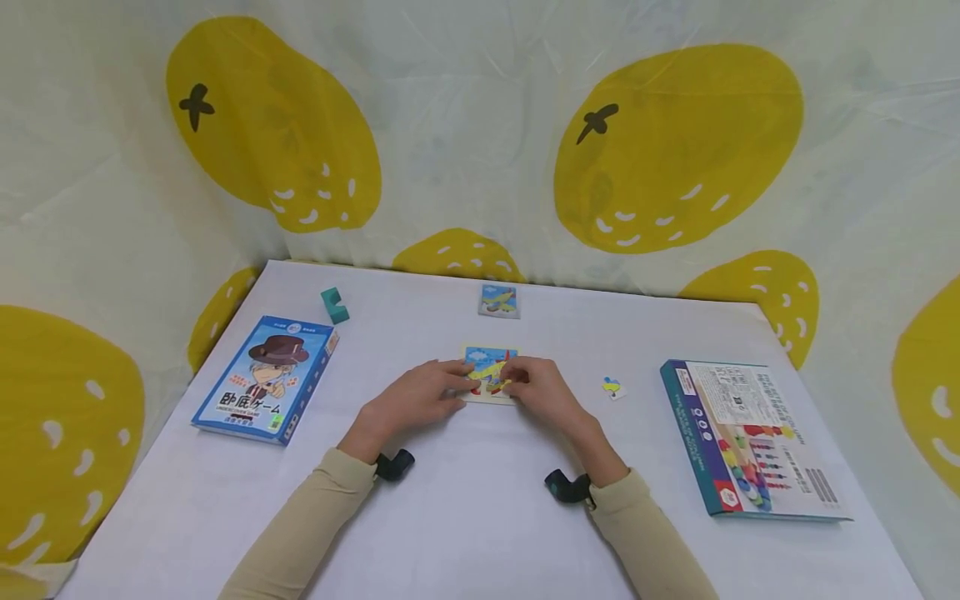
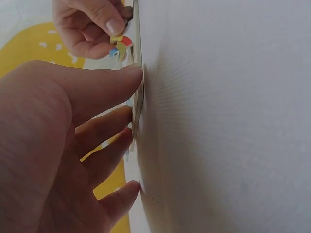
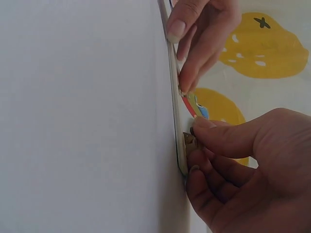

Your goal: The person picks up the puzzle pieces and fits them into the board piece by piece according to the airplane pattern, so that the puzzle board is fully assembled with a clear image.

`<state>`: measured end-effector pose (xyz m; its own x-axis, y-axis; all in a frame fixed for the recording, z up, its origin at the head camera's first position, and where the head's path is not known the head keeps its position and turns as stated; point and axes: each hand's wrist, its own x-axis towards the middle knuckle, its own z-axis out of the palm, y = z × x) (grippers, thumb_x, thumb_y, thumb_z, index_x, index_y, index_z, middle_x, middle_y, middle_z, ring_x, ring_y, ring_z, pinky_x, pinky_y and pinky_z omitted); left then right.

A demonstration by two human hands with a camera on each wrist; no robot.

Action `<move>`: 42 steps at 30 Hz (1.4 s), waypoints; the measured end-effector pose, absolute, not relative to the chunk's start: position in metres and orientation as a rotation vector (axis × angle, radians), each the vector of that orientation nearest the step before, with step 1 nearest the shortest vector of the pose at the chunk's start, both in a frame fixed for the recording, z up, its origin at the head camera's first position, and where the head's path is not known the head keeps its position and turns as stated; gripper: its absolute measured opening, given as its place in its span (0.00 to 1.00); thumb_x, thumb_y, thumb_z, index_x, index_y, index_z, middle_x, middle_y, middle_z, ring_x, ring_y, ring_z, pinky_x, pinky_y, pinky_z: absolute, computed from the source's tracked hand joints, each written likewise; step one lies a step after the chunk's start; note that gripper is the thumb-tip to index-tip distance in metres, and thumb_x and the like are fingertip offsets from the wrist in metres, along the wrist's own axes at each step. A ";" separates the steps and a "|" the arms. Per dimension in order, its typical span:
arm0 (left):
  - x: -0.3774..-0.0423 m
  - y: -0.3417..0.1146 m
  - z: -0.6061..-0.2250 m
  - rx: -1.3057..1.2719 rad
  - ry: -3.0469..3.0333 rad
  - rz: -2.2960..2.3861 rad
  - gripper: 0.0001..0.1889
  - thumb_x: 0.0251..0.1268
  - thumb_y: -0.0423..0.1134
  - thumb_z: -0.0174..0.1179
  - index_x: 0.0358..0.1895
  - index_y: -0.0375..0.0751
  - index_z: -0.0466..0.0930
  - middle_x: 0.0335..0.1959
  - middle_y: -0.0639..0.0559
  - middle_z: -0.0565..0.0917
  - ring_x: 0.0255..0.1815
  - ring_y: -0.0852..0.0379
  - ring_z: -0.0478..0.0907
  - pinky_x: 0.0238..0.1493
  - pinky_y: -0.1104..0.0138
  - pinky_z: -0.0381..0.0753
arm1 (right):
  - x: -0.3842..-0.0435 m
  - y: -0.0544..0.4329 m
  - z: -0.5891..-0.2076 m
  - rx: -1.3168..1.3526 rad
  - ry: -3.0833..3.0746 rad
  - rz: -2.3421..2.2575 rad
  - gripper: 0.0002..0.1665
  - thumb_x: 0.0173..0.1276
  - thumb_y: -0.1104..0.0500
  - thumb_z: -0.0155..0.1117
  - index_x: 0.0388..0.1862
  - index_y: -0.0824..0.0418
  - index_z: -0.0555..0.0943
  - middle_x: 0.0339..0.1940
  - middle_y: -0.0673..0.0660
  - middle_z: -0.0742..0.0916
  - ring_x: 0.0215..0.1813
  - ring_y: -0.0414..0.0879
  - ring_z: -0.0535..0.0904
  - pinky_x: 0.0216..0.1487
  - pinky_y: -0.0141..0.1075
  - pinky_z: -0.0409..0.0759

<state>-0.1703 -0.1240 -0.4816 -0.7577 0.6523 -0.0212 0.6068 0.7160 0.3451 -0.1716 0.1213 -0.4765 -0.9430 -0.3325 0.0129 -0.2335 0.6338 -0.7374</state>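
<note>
A small jigsaw puzzle board (image 1: pixel 491 354) with a yellow airplane picture lies flat on the table between both hands. My left hand (image 1: pixel 420 396) rests on its left side, with extended fingers over the picture and the thumb at the near edge. On the right side, my right hand (image 1: pixel 551 396) pinches a puzzle piece (image 2: pixel 121 51) between thumb and finger. That piece is tilted above the board, showing yellow, red and blue in the left wrist view. Right fingers partly cover the board's right side. A loose puzzle piece (image 1: pixel 612 387) lies on the table to the right.
Behind the board lies a small airplane picture (image 1: pixel 500 310). To the left are a blue game box (image 1: pixel 258 392) and a teal notched block (image 1: pixel 334 306). A large teal-edged box (image 1: pixel 757 442) lies at the right. A fruit-print curtain (image 1: pixel 465 150) hangs behind the table.
</note>
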 end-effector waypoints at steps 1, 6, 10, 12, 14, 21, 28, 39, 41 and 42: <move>-0.170 -0.124 -0.481 1.025 2.778 0.488 0.20 0.70 0.47 0.60 0.65 0.58 0.79 0.73 0.57 0.72 0.76 0.57 0.66 0.78 0.53 0.62 | -0.171 0.120 -0.477 -0.470 2.729 -1.196 0.07 0.64 0.68 0.68 0.39 0.60 0.86 0.36 0.53 0.88 0.38 0.44 0.79 0.44 0.37 0.80; -0.169 -0.122 -0.479 1.011 2.774 0.515 0.20 0.70 0.47 0.61 0.64 0.57 0.80 0.72 0.56 0.73 0.75 0.55 0.67 0.75 0.54 0.66 | -0.170 0.116 -0.479 -0.461 2.763 -1.150 0.07 0.64 0.67 0.68 0.39 0.58 0.86 0.35 0.51 0.86 0.37 0.43 0.77 0.41 0.35 0.78; -0.169 -0.122 -0.479 0.971 2.774 0.513 0.21 0.70 0.47 0.61 0.64 0.57 0.79 0.73 0.57 0.72 0.74 0.56 0.67 0.73 0.56 0.69 | -0.169 0.111 -0.478 -0.449 2.782 -1.142 0.07 0.64 0.67 0.69 0.40 0.59 0.87 0.33 0.52 0.86 0.35 0.44 0.75 0.39 0.35 0.77; -0.169 -0.122 -0.479 0.956 2.776 0.523 0.21 0.69 0.48 0.61 0.65 0.57 0.78 0.73 0.58 0.72 0.75 0.56 0.67 0.72 0.57 0.70 | -0.169 0.108 -0.477 -0.438 2.784 -1.140 0.07 0.64 0.67 0.69 0.40 0.60 0.86 0.32 0.52 0.85 0.35 0.45 0.75 0.38 0.35 0.76; -0.169 -0.122 -0.480 0.945 2.780 0.531 0.22 0.69 0.48 0.61 0.65 0.58 0.78 0.73 0.59 0.72 0.75 0.57 0.67 0.72 0.57 0.70 | -0.169 0.106 -0.477 -0.436 2.790 -1.134 0.06 0.63 0.67 0.70 0.39 0.60 0.85 0.30 0.52 0.84 0.34 0.44 0.75 0.37 0.35 0.76; -0.169 -0.124 -0.480 0.937 2.773 0.558 0.23 0.69 0.48 0.61 0.66 0.58 0.77 0.73 0.59 0.72 0.75 0.56 0.66 0.76 0.54 0.65 | -0.170 0.100 -0.475 -0.466 2.823 -1.101 0.06 0.60 0.67 0.71 0.35 0.60 0.84 0.26 0.51 0.83 0.32 0.43 0.75 0.35 0.34 0.75; -0.168 -0.124 -0.478 0.977 2.757 0.541 0.24 0.70 0.47 0.59 0.68 0.59 0.75 0.73 0.57 0.72 0.76 0.57 0.65 0.78 0.53 0.59 | -0.169 0.101 -0.479 -0.465 2.851 -1.094 0.06 0.60 0.69 0.71 0.36 0.61 0.87 0.35 0.53 0.88 0.36 0.42 0.79 0.40 0.35 0.79; -0.164 -0.121 -0.475 1.148 2.787 0.421 0.24 0.68 0.46 0.61 0.67 0.60 0.76 0.68 0.47 0.76 0.69 0.51 0.73 0.71 0.48 0.69 | -0.170 0.102 -0.478 -0.485 2.842 -1.095 0.04 0.60 0.69 0.71 0.33 0.62 0.86 0.29 0.51 0.86 0.32 0.41 0.77 0.36 0.34 0.78; -0.163 -0.121 -0.474 1.163 2.797 0.410 0.24 0.67 0.46 0.62 0.67 0.59 0.77 0.67 0.45 0.76 0.67 0.50 0.74 0.69 0.48 0.71 | -0.170 0.102 -0.476 -0.466 2.826 -1.100 0.04 0.60 0.69 0.71 0.33 0.62 0.86 0.28 0.51 0.86 0.32 0.41 0.77 0.36 0.34 0.78; -0.162 -0.121 -0.473 1.162 2.802 0.402 0.24 0.67 0.47 0.62 0.66 0.59 0.77 0.67 0.45 0.76 0.67 0.49 0.74 0.68 0.49 0.71 | -0.169 0.102 -0.475 -0.456 2.816 -1.104 0.05 0.60 0.69 0.71 0.33 0.62 0.85 0.28 0.51 0.85 0.32 0.42 0.77 0.37 0.34 0.78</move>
